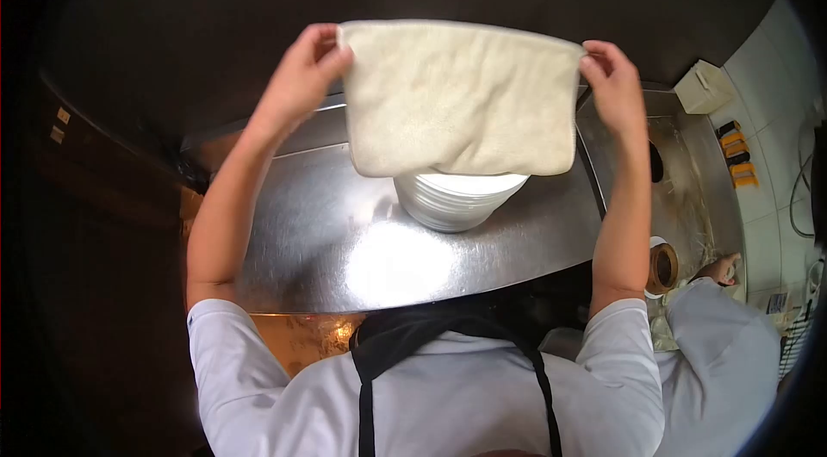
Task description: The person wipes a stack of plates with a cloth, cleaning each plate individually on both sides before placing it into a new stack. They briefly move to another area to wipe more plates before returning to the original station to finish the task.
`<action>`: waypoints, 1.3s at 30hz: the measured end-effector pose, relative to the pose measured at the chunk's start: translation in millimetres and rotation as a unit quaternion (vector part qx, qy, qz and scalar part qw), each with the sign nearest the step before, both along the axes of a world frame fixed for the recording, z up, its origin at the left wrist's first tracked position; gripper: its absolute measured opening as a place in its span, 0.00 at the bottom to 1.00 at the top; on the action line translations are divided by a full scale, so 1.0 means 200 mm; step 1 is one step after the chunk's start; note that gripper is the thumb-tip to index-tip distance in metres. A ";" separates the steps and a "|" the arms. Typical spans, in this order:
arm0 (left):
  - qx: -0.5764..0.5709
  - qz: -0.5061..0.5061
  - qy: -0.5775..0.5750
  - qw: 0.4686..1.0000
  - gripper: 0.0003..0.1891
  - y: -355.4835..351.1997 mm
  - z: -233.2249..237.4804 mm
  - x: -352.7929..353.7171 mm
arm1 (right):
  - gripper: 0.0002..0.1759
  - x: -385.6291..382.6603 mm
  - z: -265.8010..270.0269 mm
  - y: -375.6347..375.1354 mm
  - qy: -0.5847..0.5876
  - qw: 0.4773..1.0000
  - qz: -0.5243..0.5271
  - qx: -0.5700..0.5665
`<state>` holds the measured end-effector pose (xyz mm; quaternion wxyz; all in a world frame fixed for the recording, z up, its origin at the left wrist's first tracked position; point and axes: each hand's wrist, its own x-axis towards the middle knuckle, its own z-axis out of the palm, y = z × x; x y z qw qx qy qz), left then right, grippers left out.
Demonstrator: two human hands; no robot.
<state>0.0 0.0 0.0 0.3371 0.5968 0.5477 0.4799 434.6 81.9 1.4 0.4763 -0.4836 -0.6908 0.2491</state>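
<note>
A cream cloth [465,104] is stretched wide between my two hands and hangs down over the upper part of a stack of white plates [457,205]. My left hand [308,69] pinches the cloth's upper left corner between thumb and fingers. At the upper right corner, my right hand [613,82] grips it the same way. The plates stand on a stainless steel counter [301,224], their top partly hidden behind the cloth's lower edge.
Another person in a white sleeve [719,345] works at the right, a hand [719,269] near a brown round container [662,267]. A metal sink [689,190] lies beyond my right arm. A white box [704,87] and orange-and-black clips [735,154] line the tiled wall.
</note>
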 end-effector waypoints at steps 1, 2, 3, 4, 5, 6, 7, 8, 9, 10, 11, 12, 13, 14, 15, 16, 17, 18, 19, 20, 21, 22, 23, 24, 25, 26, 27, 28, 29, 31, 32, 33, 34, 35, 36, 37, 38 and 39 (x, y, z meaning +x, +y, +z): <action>0.053 0.016 0.106 0.993 0.31 0.04 -0.06 0.01 | 0.21 -0.03 -0.03 0.00 -0.056 0.996 -0.049 0.053; 0.092 -0.014 0.146 0.985 0.33 0.00 -0.09 0.04 | 0.23 -0.06 -0.04 -0.05 -0.029 0.996 -0.004 0.083; 0.100 -0.069 0.144 0.982 0.35 -0.06 -0.13 0.17 | 0.23 -0.02 0.05 -0.12 -0.031 0.996 0.059 0.062; 0.077 -0.129 0.137 0.979 0.37 -0.12 -0.15 0.13 | 0.23 -0.11 -0.05 -0.21 0.028 0.992 0.119 -0.003; 0.108 -0.139 0.172 0.969 0.39 -0.16 -0.19 0.17 | 0.24 -0.16 -0.06 -0.27 -0.035 0.987 0.158 -0.011; 0.109 -0.161 0.235 0.952 0.41 -0.22 -0.16 0.20 | 0.25 -0.22 -0.10 -0.35 -0.113 0.979 0.166 0.027; 0.127 -0.177 0.292 0.931 0.43 -0.25 -0.13 0.26 | 0.27 -0.28 -0.05 -0.41 -0.174 0.962 0.212 0.013; 0.127 -0.175 0.345 0.913 0.45 -0.27 -0.10 0.32 | 0.24 -0.32 -0.06 -0.44 -0.232 0.947 0.209 0.079; 0.128 -0.172 0.396 0.893 0.46 -0.29 -0.08 0.37 | 0.21 -0.35 -0.07 -0.47 -0.289 0.924 0.203 0.145; 0.131 -0.168 0.446 0.869 0.48 -0.29 -0.06 0.41 | 0.19 -0.38 -0.11 -0.46 -0.295 0.929 0.188 0.123; 0.099 -0.169 0.462 0.865 0.49 -0.28 -0.04 0.46 | 0.17 -0.41 -0.18 -0.43 -0.301 0.933 0.172 0.102; 0.066 -0.170 0.477 0.860 0.49 -0.27 -0.02 0.50 | 0.16 -0.44 -0.22 -0.42 -0.305 0.936 0.156 0.079; 0.033 -0.170 0.492 0.853 0.50 -0.27 -0.01 0.52 | 0.14 -0.47 -0.23 -0.41 -0.248 0.957 0.132 0.077; 0.057 -0.143 0.483 0.862 0.47 -0.25 -0.04 0.54 | 0.12 -0.50 -0.21 -0.38 -0.189 0.973 0.104 0.076; 0.054 -0.126 0.472 0.871 0.45 -0.22 -0.05 0.56 | 0.11 -0.51 -0.18 -0.36 -0.131 0.986 0.068 0.076; 0.056 -0.114 0.461 0.878 0.42 -0.19 -0.04 0.57 | 0.11 -0.53 -0.12 -0.37 -0.077 0.992 0.074 0.066; 0.057 -0.104 0.450 0.885 0.39 -0.15 -0.03 0.60 | 0.11 -0.56 -0.03 -0.40 -0.023 0.995 0.080 0.058; 0.027 -0.076 0.411 0.908 0.34 -0.12 0.02 0.62 | 0.12 -0.59 0.04 -0.44 -0.012 0.994 0.096 0.052; -0.010 -0.042 0.371 0.928 0.29 -0.08 0.07 0.63 | 0.14 -0.60 0.09 -0.47 -0.001 0.992 0.120 0.044; 0.071 -0.056 0.221 0.971 0.20 -0.04 0.09 0.60 | 0.16 -0.61 0.09 -0.49 0.043 0.990 0.129 0.036; 0.056 -0.087 0.042 0.994 0.19 0.09 0.07 0.54 | 0.19 -0.64 0.10 -0.52 0.091 0.985 0.145 0.029; -0.006 -0.121 -0.160 0.980 0.19 0.06 0.16 0.55 | 0.23 -0.69 0.10 -0.53 0.133 0.976 0.168 0.022; -0.060 -0.147 -0.358 0.920 0.19 0.02 0.27 0.61 | 0.42 -0.70 0.10 -0.54 0.058 0.980 0.087 0.167; -0.085 -0.136 -0.399 0.903 0.19 0.01 0.31 0.63 | 0.50 -0.72 0.08 -0.56 0.013 0.979 0.062 0.194; -0.111 -0.127 -0.440 0.882 0.20 0.00 0.32 0.66 | 0.58 -0.75 0.06 -0.58 -0.033 0.975 0.034 0.219; -0.098 -0.190 -0.475 0.854 0.20 0.03 0.28 0.71 | 0.62 -0.77 0.01 -0.56 -0.093 0.961 -0.009 0.262; -0.069 -0.218 -0.501 0.835 0.17 -0.03 0.31 0.76 | 0.59 -0.78 0.01 -0.56 0.051 0.976 0.031 0.207; -0.073 -0.274 -0.495 0.821 0.17 -0.05 0.32 0.79 | 0.55 -0.78 0.03 -0.56 0.192 0.968 0.070 0.148; -0.078 -0.329 -0.488 0.804 0.17 -0.07 0.33 0.80 | 0.52 -0.78 0.04 -0.57 0.327 0.936 0.106 0.082; -0.070 -0.371 -0.482 0.791 0.21 -0.21 0.34 0.82 | 0.35 -0.70 0.08 -0.58 0.431 0.893 0.093 -0.084; -0.023 -0.324 -0.471 0.820 0.26 -0.21 0.28 0.83 | 0.20 -0.68 0.05 -0.52 0.540 0.828 0.125 -0.081; 0.074 -0.378 -0.318 0.866 0.33 -0.19 0.20 0.74 | 0.18 -0.60 0.01 -0.45 0.618 0.742 0.238 -0.103; 0.143 -0.342 -0.245 0.896 0.31 -0.22 0.16 0.70 | 0.20 -0.54 0.01 -0.42 0.635 0.726 0.244 -0.097; 0.208 -0.303 -0.168 0.915 0.29 -0.29 0.11 0.65 | 0.20 -0.45 -0.01 -0.37 0.641 0.732 0.217 -0.082; 0.236 -0.258 -0.014 0.937 0.24 -0.33 0.03 0.56 | 0.20 -0.42 0.08 -0.42 0.623 0.750 0.217 -0.041; 0.259 -0.208 0.142 0.933 0.20 -0.36 -0.07 0.49 | 0.20 -0.39 0.17 -0.47 0.606 0.766 0.215 0.001; 0.314 -0.183 0.201 0.910 0.17 -0.38 -0.16 0.47 | 0.20 -0.38 0.20 -0.51 0.506 0.837 0.201 0.057; 0.363 -0.157 0.255 0.882 0.15 -0.40 -0.25 0.47 | 0.19 -0.40 0.22 -0.53 0.394 0.894 0.181 0.109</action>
